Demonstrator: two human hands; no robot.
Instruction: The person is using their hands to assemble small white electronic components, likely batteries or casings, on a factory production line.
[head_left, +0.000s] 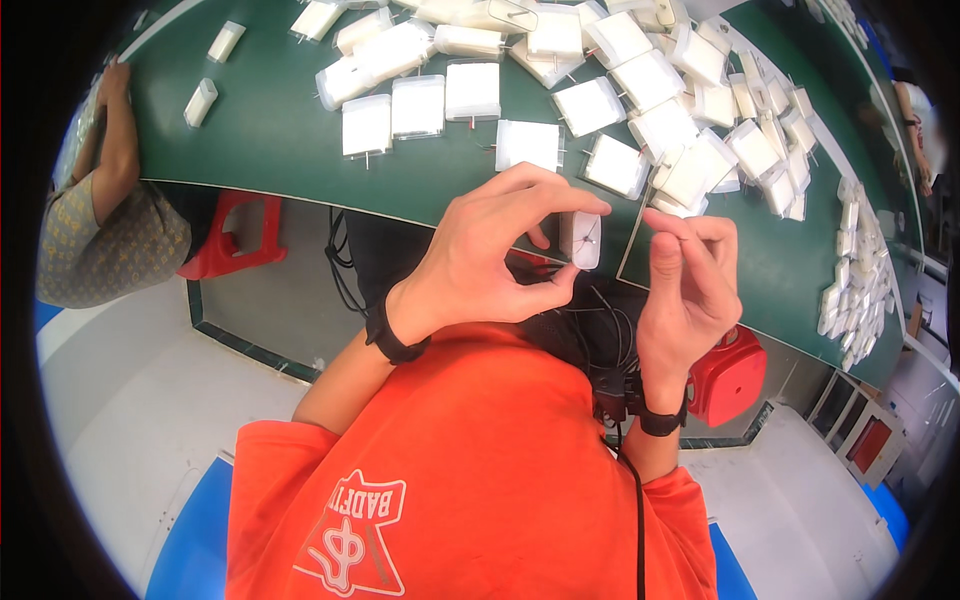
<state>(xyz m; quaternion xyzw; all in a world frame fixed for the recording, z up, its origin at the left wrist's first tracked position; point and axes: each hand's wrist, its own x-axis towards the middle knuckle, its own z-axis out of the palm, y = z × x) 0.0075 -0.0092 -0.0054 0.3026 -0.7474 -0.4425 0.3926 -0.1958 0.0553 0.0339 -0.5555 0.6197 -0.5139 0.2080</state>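
Between the thumb and fingers of my left hand [485,250] is a small white box-shaped piece [583,246]. Its narrow end faces up, with a thin dark wire or pin at the middle. My right hand [692,290] is to the right of it, apart from the piece, with thumb and fingertips pinched together. Whatever the pinch holds, if anything, is too small to make out. Just beyond my hands, similar white blocks in clear casings, such as this one [529,145], lie on the green table [270,130]; thin wires stick out of several.
A large heap of white blocks [665,130] covers the far right of the table, with more at the right edge [850,280]. Red stools [728,375] stand below the table edge. A black cable [637,500] hangs down my front. Another person [110,220] sits at the left.
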